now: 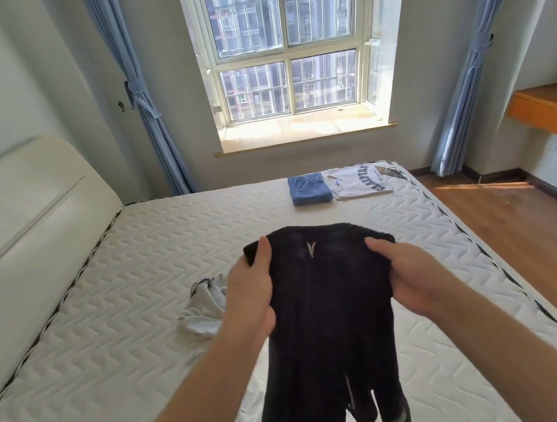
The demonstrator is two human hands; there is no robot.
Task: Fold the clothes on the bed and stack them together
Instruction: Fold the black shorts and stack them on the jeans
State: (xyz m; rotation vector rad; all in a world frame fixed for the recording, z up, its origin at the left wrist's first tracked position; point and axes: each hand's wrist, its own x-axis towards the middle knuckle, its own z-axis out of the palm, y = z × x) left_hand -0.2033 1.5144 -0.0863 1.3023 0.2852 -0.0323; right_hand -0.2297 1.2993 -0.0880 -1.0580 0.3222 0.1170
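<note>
Head: both hands' fingers (379, 246) grip black garment (325, 309).

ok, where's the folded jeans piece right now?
Head view: folded blue jeans lie at the mattress's far edge, right of centre, beside the folded white shirt, below the window.

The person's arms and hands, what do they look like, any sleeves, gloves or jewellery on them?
Both forearms are bare all the way to the bottom edge of the picture, so no sleeve shows. The left hand and the right hand wear no gloves. No watch, bracelet or ring can be seen on either wrist or on the fingers that show. No markings are visible.
</note>
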